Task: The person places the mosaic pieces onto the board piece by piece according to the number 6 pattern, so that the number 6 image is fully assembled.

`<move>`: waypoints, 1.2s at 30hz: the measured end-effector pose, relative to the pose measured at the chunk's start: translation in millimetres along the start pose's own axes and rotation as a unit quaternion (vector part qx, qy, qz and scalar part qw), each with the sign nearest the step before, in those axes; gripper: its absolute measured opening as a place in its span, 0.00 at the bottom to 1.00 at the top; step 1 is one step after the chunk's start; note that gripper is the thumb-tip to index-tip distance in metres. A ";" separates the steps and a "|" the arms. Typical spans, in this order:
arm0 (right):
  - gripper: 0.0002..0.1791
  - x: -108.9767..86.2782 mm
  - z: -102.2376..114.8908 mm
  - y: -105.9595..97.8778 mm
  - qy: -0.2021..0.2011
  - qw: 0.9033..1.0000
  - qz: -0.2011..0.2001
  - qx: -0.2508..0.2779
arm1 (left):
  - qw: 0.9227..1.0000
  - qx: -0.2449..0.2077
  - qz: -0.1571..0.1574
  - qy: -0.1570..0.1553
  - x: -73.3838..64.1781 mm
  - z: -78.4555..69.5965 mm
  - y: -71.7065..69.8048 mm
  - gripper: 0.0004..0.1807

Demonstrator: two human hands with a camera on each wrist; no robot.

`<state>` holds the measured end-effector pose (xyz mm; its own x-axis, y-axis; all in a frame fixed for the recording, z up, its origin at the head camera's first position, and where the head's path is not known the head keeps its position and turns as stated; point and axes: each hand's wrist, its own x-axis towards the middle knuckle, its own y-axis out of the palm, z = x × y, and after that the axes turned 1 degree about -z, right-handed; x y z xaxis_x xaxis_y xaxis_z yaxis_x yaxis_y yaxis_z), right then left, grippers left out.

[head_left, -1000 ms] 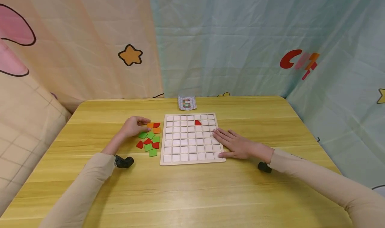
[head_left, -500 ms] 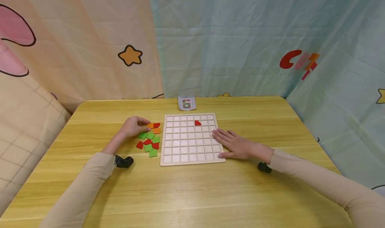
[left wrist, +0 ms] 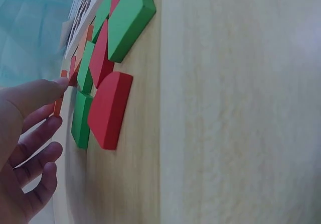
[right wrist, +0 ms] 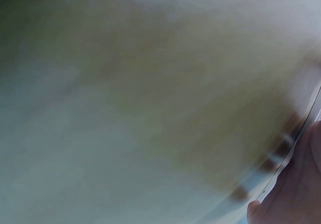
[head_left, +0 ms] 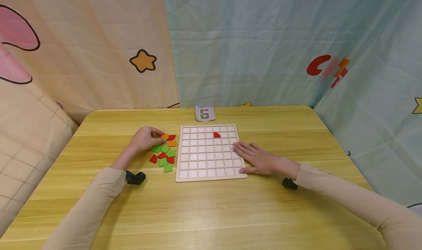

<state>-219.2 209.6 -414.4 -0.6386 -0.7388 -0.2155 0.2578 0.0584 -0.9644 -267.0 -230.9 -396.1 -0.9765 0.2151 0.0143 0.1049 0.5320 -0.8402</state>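
Note:
My left hand (head_left: 144,138) is at the far left end of a loose group of tiles, pinching an orange square tile (head_left: 164,136) between thumb and fingers. In the left wrist view the orange tile (left wrist: 58,103) shows edge-on between them. Green square tiles (head_left: 167,167) and red quarter-round tiles (head_left: 153,158) lie just nearer to me. A pale wooden grid board (head_left: 211,179) lies right of the tiles, with one red quarter-round tile (head_left: 216,135) in a cell near its far side. With fingers spread, my right hand (head_left: 260,160) rests on the board's right edge.
Behind the board a small pattern card (head_left: 205,113) with a coloured figure stands near the table's far edge. Black wrist devices (head_left: 135,177) sit under both forearms. Printed curtains (head_left: 263,52) close off the back and sides of the wooden table (head_left: 211,213).
The orange tile under my left fingers has shifted very slightly, away from the second orange tile and up. My right hand and the board have stayed put.

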 end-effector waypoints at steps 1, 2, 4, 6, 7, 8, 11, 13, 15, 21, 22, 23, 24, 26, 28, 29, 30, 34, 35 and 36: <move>0.47 0.0 -0.2 0.1 0.001 1.000 0.001 0.001 | 1.000 0.001 -0.002 0.001 0.4 -1.0 0.0 0.20; 0.47 -0.1 -0.4 0.2 0.001 1.000 0.001 0.002 | 1.000 0.001 -0.004 0.004 0.8 -2.0 0.0 0.20; 0.47 -0.2 -0.6 0.2 0.000 1.000 0.001 0.004 | 1.000 0.001 -0.006 0.007 2.2 -4.1 0.2 0.20; 0.47 0.0 -0.6 0.1 0.001 1.000 0.002 0.003 | 1.000 -0.002 -0.005 0.009 3.5 -7.1 0.5 0.20; 0.47 0.1 -0.6 -0.1 -0.001 1.000 0.000 0.004 | 1.000 -0.002 -0.005 0.010 4.5 -8.6 0.8 0.19; 0.47 0.1 -0.6 -0.2 -0.002 1.000 -0.002 0.003 | 1.000 -0.002 -0.005 0.012 5.3 -10.4 1.2 0.19; 0.47 0.0 -0.4 -0.7 -0.007 1.000 -0.008 0.004 | 1.000 0.001 -0.007 0.020 8.2 -15.7 3.7 0.19; 0.47 -0.2 -0.4 -0.8 -0.008 1.000 -0.008 0.003 | 1.000 0.001 -0.008 0.028 10.5 -19.3 6.3 0.19; 0.47 -0.3 -0.1 -1.1 -0.006 1.000 -0.005 0.004 | 0.999 -0.001 -0.007 0.033 12.7 -23.2 9.3 0.19; 0.46 -0.6 0.5 -0.8 -0.011 1.000 -0.011 0.012 | 0.999 -0.009 0.001 0.041 18.8 -37.4 16.9 0.19; 0.46 -0.9 0.5 -0.7 -0.014 1.000 -0.013 0.013 | 0.999 -0.011 0.002 0.045 19.8 -40.3 18.1 0.19; 0.46 -1.0 0.3 -0.7 -0.014 1.000 -0.014 0.013 | 0.999 -0.014 0.003 0.048 21.0 -43.1 19.5 0.19; 0.46 -0.9 0.3 -0.7 -0.013 1.000 -0.013 0.011 | 0.999 -0.016 0.004 0.051 22.2 -45.7 20.9 0.19; 0.47 -0.6 -0.1 -0.9 -0.008 1.000 -0.005 0.006 | 0.998 -0.019 0.003 0.061 24.7 -51.1 23.8 0.18; 0.47 -0.1 -0.8 -0.7 -0.004 1.000 0.001 0.004 | 0.997 -0.020 -0.003 0.076 27.7 -55.8 27.2 0.17; 0.47 0.3 -1.0 -0.7 -0.001 1.000 0.005 0.004 | 0.997 -0.021 -0.003 0.081 29.3 -58.0 28.9 0.17; 0.47 0.5 -1.1 -0.8 0.001 1.000 0.008 0.003 | 0.996 -0.020 -0.004 0.086 30.7 -60.2 30.3 0.17; 0.47 0.9 -0.4 -0.9 0.004 1.000 0.009 0.005 | 0.996 -0.021 0.005 0.089 36.1 -68.4 36.5 0.17; 0.47 0.9 -0.2 -0.9 0.005 1.000 0.009 0.004 | 0.996 -0.022 0.012 0.084 37.5 -70.3 37.9 0.17; 0.47 0.9 -0.2 -0.7 0.005 1.000 0.010 0.004 | 0.996 -0.021 0.016 0.084 38.9 -72.1 39.5 0.17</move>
<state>-220.1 209.0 -414.0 -0.6407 -0.7309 -0.2354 0.2758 0.0671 -0.9589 -287.3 -142.5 -389.6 -0.9279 0.3639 0.0809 0.1464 0.5553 -0.8186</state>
